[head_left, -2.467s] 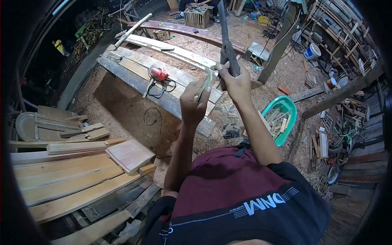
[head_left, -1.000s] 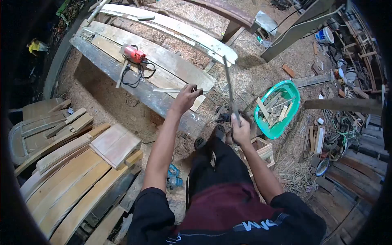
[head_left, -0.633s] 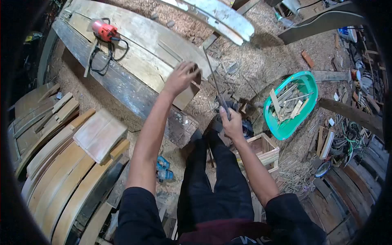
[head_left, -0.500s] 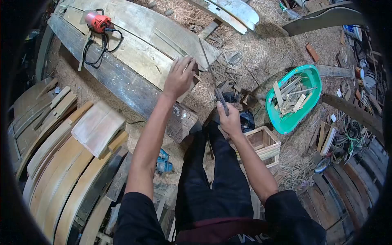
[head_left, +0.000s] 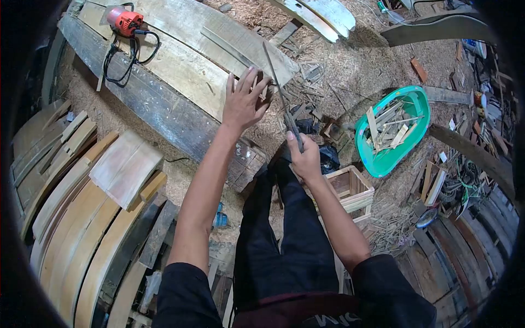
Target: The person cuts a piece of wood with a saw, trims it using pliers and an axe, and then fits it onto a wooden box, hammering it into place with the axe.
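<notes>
My left hand (head_left: 244, 104) is open with its fingers spread, over the near end of a pale plank (head_left: 180, 68) on the wooden workbench (head_left: 131, 109). A dark edge shows beside its fingertips, mostly hidden by the hand. My right hand (head_left: 305, 157) is closed round the lower end of a long, narrow dark blade (head_left: 280, 90). The blade points up and away, tilted left, its upper part just right of my left fingers. A thin wood strip (head_left: 227, 46) lies on the planks beyond my left hand.
An orange power tool (head_left: 127, 22) with a black cord lies at the bench's far left. A green tub (head_left: 365, 156) of wood scraps and a wooden crate (head_left: 350, 205) stand right. Curved boards (head_left: 82, 218) are stacked left. Shavings cover the floor (head_left: 355, 71).
My left hand's fingers have spread apart and its wrist has shifted slightly right. My right hand keeps hold of the blade, which has moved slightly up and left. The view has shifted a little.
</notes>
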Action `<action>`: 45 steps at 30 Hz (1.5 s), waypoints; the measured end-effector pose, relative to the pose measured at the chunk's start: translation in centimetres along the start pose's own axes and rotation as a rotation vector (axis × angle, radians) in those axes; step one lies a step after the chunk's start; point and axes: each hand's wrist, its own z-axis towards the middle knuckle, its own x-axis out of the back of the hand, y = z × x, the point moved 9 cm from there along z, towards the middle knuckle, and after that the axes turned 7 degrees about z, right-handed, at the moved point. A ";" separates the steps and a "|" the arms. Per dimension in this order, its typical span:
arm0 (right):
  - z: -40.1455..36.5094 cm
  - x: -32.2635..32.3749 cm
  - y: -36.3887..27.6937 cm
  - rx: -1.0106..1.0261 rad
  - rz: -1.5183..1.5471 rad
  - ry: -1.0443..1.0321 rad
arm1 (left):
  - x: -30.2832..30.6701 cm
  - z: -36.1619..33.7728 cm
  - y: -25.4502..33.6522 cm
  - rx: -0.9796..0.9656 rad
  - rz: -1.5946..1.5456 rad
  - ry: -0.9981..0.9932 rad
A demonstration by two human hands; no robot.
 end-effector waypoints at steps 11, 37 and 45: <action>0.0 -0.3 -0.6 -0.015 -0.045 0.062 | -0.3 -0.4 -0.1 -0.041 0.033 0.071; -1.1 2.2 2.6 -0.066 -0.120 -0.043 | 0.2 4.7 -9.0 0.818 -0.189 0.353; -1.4 2.1 2.4 -0.131 -0.099 -0.048 | -1.2 6.2 -9.6 0.932 0.014 0.369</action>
